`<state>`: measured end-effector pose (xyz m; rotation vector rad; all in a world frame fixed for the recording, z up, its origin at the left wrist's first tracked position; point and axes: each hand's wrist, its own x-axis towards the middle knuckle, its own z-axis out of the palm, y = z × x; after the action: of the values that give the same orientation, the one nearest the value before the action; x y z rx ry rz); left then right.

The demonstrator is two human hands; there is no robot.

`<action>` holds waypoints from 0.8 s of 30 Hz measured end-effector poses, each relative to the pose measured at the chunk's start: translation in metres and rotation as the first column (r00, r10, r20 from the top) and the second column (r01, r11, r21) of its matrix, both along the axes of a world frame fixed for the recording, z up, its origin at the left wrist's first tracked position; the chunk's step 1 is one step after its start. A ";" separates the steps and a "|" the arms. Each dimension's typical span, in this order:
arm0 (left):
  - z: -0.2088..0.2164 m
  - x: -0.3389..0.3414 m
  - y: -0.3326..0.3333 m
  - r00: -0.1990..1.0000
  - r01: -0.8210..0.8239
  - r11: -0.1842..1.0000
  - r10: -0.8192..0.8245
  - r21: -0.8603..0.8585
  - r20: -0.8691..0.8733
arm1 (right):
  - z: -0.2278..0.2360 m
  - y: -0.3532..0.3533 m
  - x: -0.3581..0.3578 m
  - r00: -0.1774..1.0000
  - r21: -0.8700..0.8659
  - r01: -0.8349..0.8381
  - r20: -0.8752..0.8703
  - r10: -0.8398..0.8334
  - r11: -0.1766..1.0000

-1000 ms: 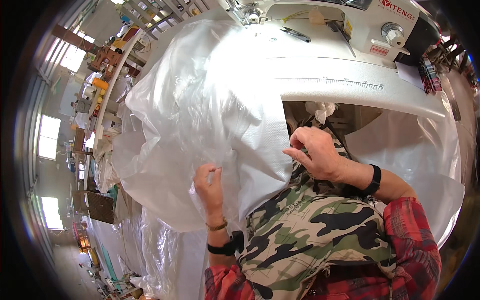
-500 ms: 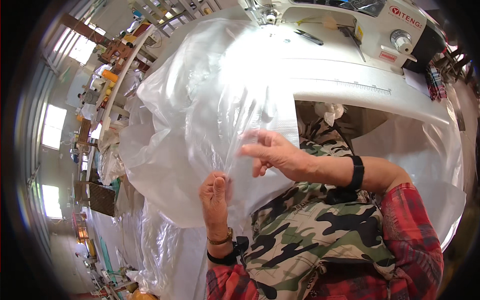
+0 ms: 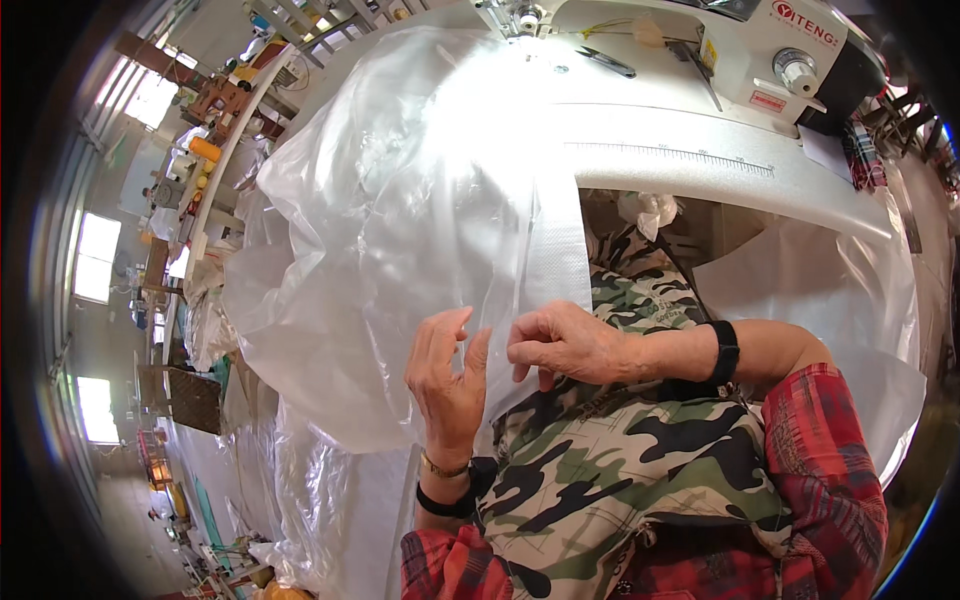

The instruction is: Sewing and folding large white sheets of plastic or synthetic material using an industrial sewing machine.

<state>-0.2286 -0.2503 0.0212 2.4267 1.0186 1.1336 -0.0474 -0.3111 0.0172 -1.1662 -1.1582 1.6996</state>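
Since a second ago both hands have come together at the near edge of the clear plastic sheet (image 3: 400,230), where before they sat apart. My left hand (image 3: 447,385) is up with the fingers half spread, palm against the film, thumb side pressing the plastic. My right hand (image 3: 570,345) is curled and pinches the edge of the white woven strip (image 3: 555,250) that runs down the sheet's right side; its fingertips almost touch my left hand.

On the white sewing machine (image 3: 720,50) at the far right there is a small red rectangular label low on its front, and red lettering on its top right corner beside a round silver knob. A printed ruler scale runs along the table edge (image 3: 680,155) just below it.

The sheet is glossy, crumpled and see-through, billowing from under the machine's needle at the far side down to my lap, bright with glare in the middle. It drapes over my camouflage apron (image 3: 620,470).
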 end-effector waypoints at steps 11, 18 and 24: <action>-0.001 0.017 0.008 0.946 0.302 0.529 -0.063 -0.793 0.318 | 0.001 -0.012 0.012 0.841 0.529 -0.185 0.521 -0.145 0.829; 0.004 0.034 0.003 0.922 0.357 0.502 -0.054 -0.788 0.383 | -0.008 -0.021 0.038 0.852 0.549 0.062 0.405 -0.330 0.834; -0.022 0.039 0.003 0.943 0.326 0.463 -0.100 -0.824 0.317 | -0.016 -0.028 0.026 0.842 0.691 -0.229 0.494 -0.217 0.686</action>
<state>-0.1901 -0.2475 -0.0007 1.4732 0.8589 0.5324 -0.0210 -0.3387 0.0017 -1.1070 -1.9589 0.7010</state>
